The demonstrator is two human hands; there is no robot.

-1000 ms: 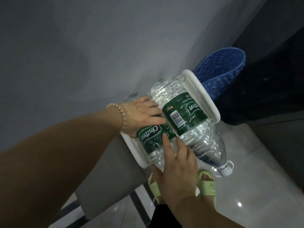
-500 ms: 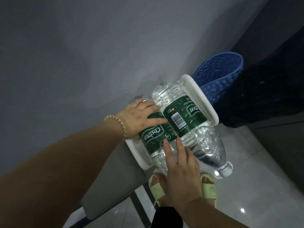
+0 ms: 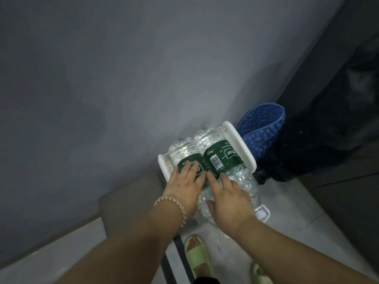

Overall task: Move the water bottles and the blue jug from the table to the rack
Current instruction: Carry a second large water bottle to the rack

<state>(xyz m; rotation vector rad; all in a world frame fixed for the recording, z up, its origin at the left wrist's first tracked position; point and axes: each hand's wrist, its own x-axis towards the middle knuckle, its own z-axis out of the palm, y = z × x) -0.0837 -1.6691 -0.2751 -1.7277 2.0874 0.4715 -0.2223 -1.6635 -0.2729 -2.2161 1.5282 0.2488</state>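
Two clear water bottles with green labels lie side by side on the white rack [image 3: 244,148], bases toward the wall. My left hand [image 3: 184,185], with a bead bracelet at the wrist, rests flat on the left bottle [image 3: 182,150]. My right hand [image 3: 229,197] lies with spread fingers on the lower part of the right bottle [image 3: 217,150], whose white cap [image 3: 262,214] pokes out toward me. No blue jug shows in this view.
A blue perforated basket [image 3: 262,128] stands behind the rack against a dark bag or cloth [image 3: 317,140]. A grey wall fills the left. A grey box or stool [image 3: 131,199] sits beside the rack. My green slippers [image 3: 196,255] stand on the tiled floor.
The view has shifted and drawn back. My left hand slid from the side of the left bottle onto its label, and my right hand moved down along the right bottle.
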